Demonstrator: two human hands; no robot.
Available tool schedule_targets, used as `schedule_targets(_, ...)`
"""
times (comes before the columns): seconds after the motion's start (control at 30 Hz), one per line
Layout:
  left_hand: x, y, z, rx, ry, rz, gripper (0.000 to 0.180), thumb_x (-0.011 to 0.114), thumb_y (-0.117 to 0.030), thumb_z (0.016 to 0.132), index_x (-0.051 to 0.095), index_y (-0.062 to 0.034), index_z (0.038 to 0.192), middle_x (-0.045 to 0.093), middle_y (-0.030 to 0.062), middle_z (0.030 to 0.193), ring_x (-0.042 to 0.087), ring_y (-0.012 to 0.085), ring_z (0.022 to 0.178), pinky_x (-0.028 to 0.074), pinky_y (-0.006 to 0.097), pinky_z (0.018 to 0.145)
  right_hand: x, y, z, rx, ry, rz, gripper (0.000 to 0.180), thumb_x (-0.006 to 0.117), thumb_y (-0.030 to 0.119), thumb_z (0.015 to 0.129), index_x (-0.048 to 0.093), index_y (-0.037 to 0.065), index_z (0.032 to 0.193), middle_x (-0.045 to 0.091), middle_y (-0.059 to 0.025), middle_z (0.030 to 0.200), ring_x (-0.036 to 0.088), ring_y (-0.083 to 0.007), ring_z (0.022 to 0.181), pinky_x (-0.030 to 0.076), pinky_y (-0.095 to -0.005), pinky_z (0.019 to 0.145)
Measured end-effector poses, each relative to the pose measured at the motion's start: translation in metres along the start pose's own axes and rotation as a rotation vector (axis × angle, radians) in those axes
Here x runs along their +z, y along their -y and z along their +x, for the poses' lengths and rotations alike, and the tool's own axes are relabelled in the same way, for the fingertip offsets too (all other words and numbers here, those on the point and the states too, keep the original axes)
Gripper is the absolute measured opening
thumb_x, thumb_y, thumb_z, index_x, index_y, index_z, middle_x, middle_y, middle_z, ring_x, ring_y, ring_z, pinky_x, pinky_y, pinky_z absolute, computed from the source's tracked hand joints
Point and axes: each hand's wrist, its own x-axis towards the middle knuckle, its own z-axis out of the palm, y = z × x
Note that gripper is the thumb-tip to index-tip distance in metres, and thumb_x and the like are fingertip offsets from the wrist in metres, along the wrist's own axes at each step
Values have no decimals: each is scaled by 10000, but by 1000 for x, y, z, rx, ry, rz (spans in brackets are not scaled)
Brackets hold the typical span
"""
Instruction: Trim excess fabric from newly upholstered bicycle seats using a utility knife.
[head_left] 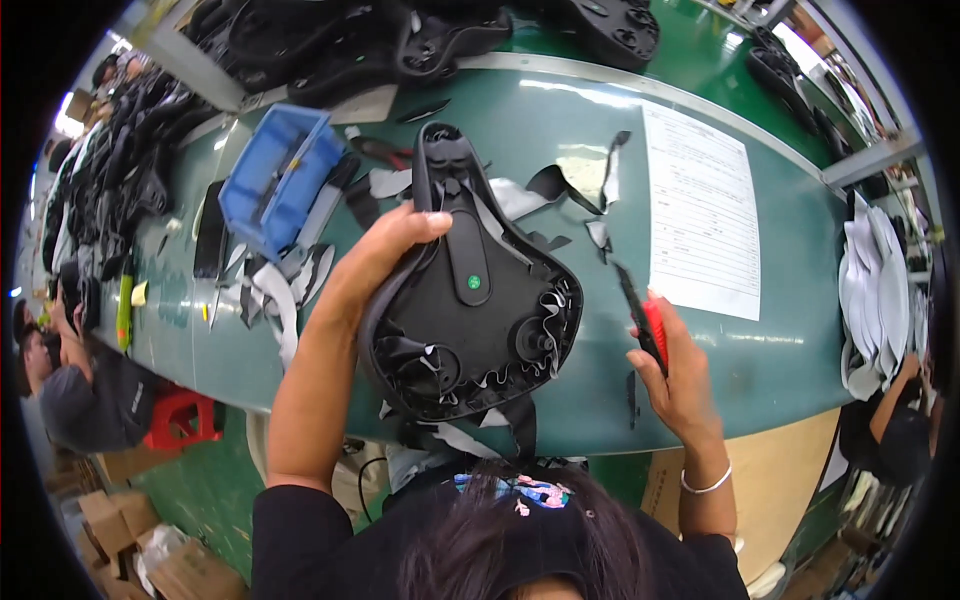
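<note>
Head view: nearest, the left hand [385, 245] clasps the left edge of an upturned black bicycle saddle [470, 300], held over the near edge of the green table [760, 350]. To its right, the right hand [675, 365] is closed around a red-handled cutter [642, 318]. Black trimmed scraps [560, 185] lie beyond, then a white printed sheet [702, 215] right and a blue plastic bin [278, 178] far left.
</note>
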Motion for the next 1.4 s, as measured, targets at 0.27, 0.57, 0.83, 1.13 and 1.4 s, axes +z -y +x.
schedule_targets(0.27,2,-20,-13,49,-104,342,442,622,-279,764,546,23,1078,584,74,916,568,117,725,472,229,648,-2,32,37,-223,465,-484,630,633,146,848,355,178,1412,556,-114,746,550,-280,572,431,-386,474)
schedule_targets(0.57,4,31,-66,254,-391,37,481,622,-261,758,520,43,1117,571,70,933,562,118,794,475,249,716,45,78,-64,265,214,19,646,620,98,866,285,73,1418,621,-238,981,617,-433,772,517,-434,664)
schedule_targets(0.83,15,56,-96,389,-517,107,533,615,-266,780,472,34,1196,542,77,1017,509,139,919,424,278,833,55,70,33,21,8,163,598,660,48,824,379,50,1352,566,-183,1242,635,-319,998,529,-352,767)
schedule_targets(1.13,24,53,-84,707,-772,1398,576,739,-220,691,483,-36,1173,526,127,1049,488,286,1050,372,386,901,25,58,46,444,-127,585,440,613,40,825,458,42,1237,561,-23,880,522,-63,653,448,-198,519)
schedule_targets(1.4,43,38,-23,664,-85,1294,323,568,-206,883,493,-53,609,433,67,565,434,233,632,301,354,685,-1,27,21,66,181,152,561,671,120,837,420,57,1335,627,-146,1094,652,-239,884,512,-310,815)
